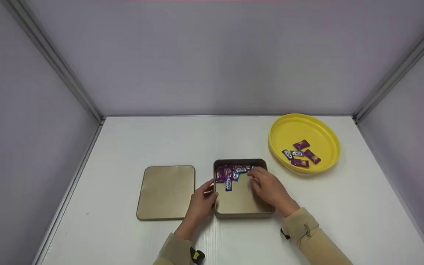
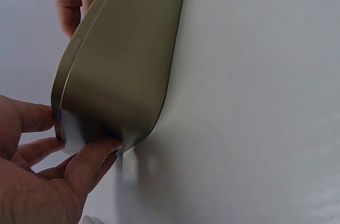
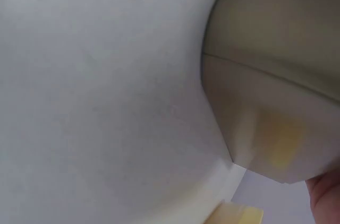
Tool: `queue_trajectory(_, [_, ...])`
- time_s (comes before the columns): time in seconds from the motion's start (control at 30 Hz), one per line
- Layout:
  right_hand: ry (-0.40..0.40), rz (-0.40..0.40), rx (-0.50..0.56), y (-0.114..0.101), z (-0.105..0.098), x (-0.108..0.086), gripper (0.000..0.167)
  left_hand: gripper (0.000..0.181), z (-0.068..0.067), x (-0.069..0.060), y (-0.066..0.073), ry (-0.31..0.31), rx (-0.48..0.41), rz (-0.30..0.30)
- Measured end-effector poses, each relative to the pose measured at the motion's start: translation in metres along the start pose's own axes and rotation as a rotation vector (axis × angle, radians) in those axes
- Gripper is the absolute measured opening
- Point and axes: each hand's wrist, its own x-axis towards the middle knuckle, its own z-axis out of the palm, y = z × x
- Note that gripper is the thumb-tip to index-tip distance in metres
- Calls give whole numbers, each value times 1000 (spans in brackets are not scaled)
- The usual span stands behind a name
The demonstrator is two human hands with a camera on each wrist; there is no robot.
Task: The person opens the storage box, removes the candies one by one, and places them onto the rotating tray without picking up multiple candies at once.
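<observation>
A square gold tin point(image 1: 241, 215) without its lid stands on the table. Purple-wrapped candies point(image 1: 223, 173) and blue-wrapped candies point(image 1: 228, 184) lie along its far and left inner sides. My left hand point(image 1: 201, 202) holds the tin's left wall; in the left wrist view, the fingers point(image 2: 87, 163) lie against its outer side. Over the right part of the tin, my right hand point(image 1: 269, 187) reaches in, fingertips at the candies by the far wall and thumb apart from them. In the right wrist view, the tin's wall point(image 3: 265, 112) hides most of that hand.
The flat gold lid point(image 1: 166, 193) lies left of the tin. At the back right stands a round yellow tray point(image 1: 322, 136) holding several purple and blue candies point(image 1: 300, 162). Pale panels point(image 1: 212, 59) enclose the white table point(image 1: 98, 191) at the back and sides.
</observation>
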Motion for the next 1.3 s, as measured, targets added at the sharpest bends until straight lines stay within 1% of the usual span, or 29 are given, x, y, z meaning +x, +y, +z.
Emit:
queue_trajectory(0.07, [-15, -33, -28, 2, 3, 2, 18, 50, 0, 0, 0, -3, -8, -2])
queue_trajectory(0.2, [-48, -67, -71, 5, 10, 7, 19, 50, 0, 0, 1, -3, -17, -1])
queue_trajectory(0.33, [-79, -70, -143, 8, 13, 12, 33, 50, 0, 0, 3, -6, -18, -2])
queue_trajectory(0.47, [-153, -92, -262, 8, 15, 11, 50, 50, 0, -1, 3, -11, -9, -7])
queue_trajectory(0.6, [-207, -148, -369, 7, 15, 10, 58, 50, 0, -1, 3, -12, -11, -11])
queue_trajectory(0.73, [-227, -178, -428, 6, 16, 10, 61, 50, 0, 0, 2, -8, -11, 2])
queue_trajectory(0.93, [-267, -164, -473, 6, 19, 10, 61, 50, 0, 0, 1, -9, -2, 16])
queue_trajectory(1.07, [-285, -140, -473, 7, 21, 10, 58, 50, 0, 0, 1, -10, 22, 21])
queue_trajectory(1.13, [-281, -136, -467, 7, 21, 10, 57, 50, 0, 0, 0, -11, 24, 21])
queue_trajectory(1.3, [-239, -146, -456, 6, 20, 10, 49, 51, 0, 0, 1, -13, 20, 31])
